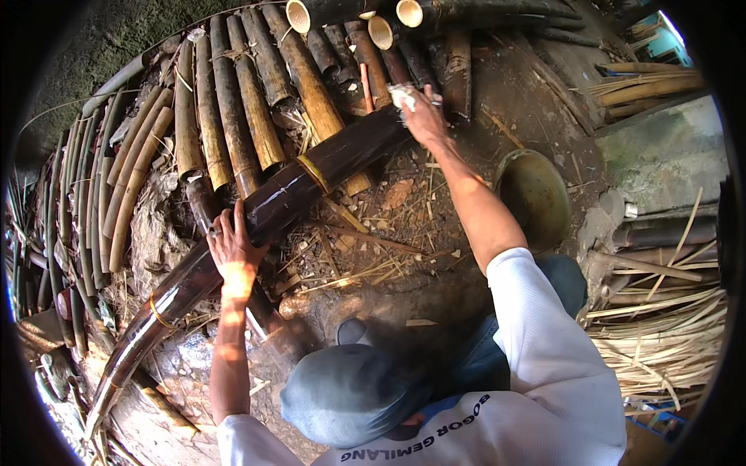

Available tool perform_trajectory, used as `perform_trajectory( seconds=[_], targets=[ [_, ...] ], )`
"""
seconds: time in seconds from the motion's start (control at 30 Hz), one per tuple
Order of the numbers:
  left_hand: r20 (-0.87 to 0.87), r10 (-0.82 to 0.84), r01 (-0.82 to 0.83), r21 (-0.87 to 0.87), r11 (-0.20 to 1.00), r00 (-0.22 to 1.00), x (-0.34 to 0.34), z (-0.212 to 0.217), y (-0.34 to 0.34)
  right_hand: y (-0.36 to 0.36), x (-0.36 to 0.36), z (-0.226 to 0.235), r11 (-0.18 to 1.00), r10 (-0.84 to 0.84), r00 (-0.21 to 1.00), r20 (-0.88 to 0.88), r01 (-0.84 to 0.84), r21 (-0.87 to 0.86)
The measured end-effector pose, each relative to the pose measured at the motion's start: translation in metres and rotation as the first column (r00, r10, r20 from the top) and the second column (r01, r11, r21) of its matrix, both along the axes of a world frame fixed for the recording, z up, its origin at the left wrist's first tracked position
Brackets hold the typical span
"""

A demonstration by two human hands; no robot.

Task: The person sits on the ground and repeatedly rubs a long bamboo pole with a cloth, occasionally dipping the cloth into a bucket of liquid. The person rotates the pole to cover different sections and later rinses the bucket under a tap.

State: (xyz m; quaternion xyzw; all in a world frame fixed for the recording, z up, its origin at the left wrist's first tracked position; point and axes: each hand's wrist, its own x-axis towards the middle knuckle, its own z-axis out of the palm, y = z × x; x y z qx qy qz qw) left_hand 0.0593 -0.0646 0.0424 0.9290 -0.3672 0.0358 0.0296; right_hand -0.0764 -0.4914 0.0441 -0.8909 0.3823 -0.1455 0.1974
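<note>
A long, dark, glossy bamboo pole (pixel 284 194) runs slantwise from the lower left to the upper middle, with pale yellowish rings at its joints. My left hand (pixel 233 248) rests on the pole left of its middle, the fingers spread over the wet-looking surface. Near the pole's upper right end, my right hand (pixel 425 118) is closed on a whitish wad (pixel 402 97). That wad lies against or just over the pole; I cannot tell which. Beneath the pole, shorter bamboo pieces (pixel 203 206) cross it.
Many cut bamboo lengths (pixel 225 101) lie side by side beyond the pole. Thicker dark stalks (pixel 489 12) with pale cut ends lie at the top. A round bowl (pixel 532 198) stands right of my right forearm. Split strips (pixel 660 342) pile up at the right, beside a concrete block (pixel 660 147).
</note>
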Motion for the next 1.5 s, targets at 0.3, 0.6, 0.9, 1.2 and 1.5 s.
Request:
perform_trajectory(
  seconds=[0.3,0.6,0.9,1.2,1.5],
  targets=[
    [-0.500,-0.112,0.179,0.088,0.980,0.859,0.059,0.031,0.006,0.210,0.030,-0.061,0.911,0.411,0.896,0.170,-0.402,-0.089],
    [-0.571,-0.083,0.168,0.096,0.981,0.817,0.055,0.038,0.001,-0.023,-0.001,-0.010,0.998,0.029,0.964,-0.265,-0.044,-0.050],
    [-0.512,-0.114,0.168,0.061,0.984,0.851,0.044,0.036,0.005,0.071,-0.003,0.018,0.996,0.048,0.998,-0.040,-0.045,0.081],
    [-0.523,-0.093,0.155,0.076,0.985,0.847,0.045,0.044,-0.001,-0.019,-0.006,-0.006,1.000,0.008,0.978,-0.206,-0.007,0.008],
    [-0.800,-0.042,0.148,0.059,0.987,0.598,0.084,0.028,-0.003,0.178,0.060,-0.004,0.906,0.415,0.900,-0.132,-0.396,0.150]
  ],
)
